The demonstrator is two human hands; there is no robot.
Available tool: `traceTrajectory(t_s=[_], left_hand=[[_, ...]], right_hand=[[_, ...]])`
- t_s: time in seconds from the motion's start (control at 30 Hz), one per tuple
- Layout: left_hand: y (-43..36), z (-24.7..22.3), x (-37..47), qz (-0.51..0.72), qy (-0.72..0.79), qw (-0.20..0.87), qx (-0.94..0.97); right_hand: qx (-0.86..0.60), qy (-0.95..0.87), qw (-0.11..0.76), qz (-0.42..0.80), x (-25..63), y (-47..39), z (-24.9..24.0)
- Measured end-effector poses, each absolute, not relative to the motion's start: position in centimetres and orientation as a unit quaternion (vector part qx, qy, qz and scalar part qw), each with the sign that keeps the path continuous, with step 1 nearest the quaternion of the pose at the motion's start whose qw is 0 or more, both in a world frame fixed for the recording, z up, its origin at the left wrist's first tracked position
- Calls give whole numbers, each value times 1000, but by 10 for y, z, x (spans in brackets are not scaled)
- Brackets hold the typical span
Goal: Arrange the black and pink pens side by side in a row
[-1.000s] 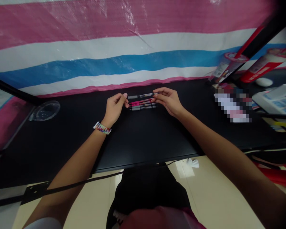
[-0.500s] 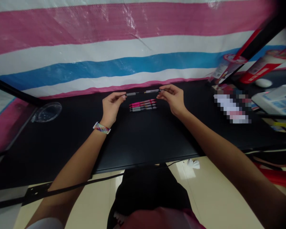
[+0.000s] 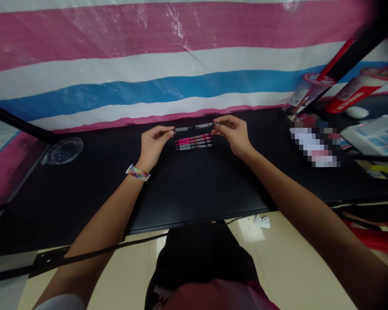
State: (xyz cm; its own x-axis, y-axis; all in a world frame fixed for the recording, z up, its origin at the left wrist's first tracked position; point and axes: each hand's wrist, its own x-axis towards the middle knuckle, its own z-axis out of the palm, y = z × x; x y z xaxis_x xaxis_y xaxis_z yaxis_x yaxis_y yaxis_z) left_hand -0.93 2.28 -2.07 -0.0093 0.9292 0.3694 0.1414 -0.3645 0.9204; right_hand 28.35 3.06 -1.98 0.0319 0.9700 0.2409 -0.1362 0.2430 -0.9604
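Between thumb and fingers, my left hand (image 3: 154,144) pinches the left end of a pen piece with a grey grip (image 3: 183,129). My right hand (image 3: 233,133) pinches the right end of a clear-barrelled piece (image 3: 203,126). The two pieces lie nearly in one line; whether they touch is too dark to tell. Just below them, several pens lie side by side on the black table (image 3: 194,185): pink ones (image 3: 193,140) at the top and grey ones (image 3: 194,147) at the bottom.
A clear plastic lid (image 3: 64,150) lies at the left. Toward the right are a cup with a red straw (image 3: 305,90), a red and white cup (image 3: 358,90), a white rounded object (image 3: 357,112) and a white box (image 3: 375,135). A striped sheet (image 3: 181,64) hangs behind.
My hands have come slightly closer together, and the gap between the two pen pieces has narrowed. The pens on the table have not moved.
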Motion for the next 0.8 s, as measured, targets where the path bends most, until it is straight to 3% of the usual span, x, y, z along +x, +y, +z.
traceTrajectory(t_s=[0.13,0.3,0.6,0.8], left_hand=[[19,-17,-7,489,429,352,673],[16,-15,-4,451,436,288,724],[14,-17,0,488,408,363,681],[16,-17,0,521,396,315,688]], right_hand=[[-398,-554,545,488,279,23,-17],[-389,-555,551,487,279,23,-17],[-391,-531,556,506,278,26,-20],[-393,-527,552,513,276,25,-20]])
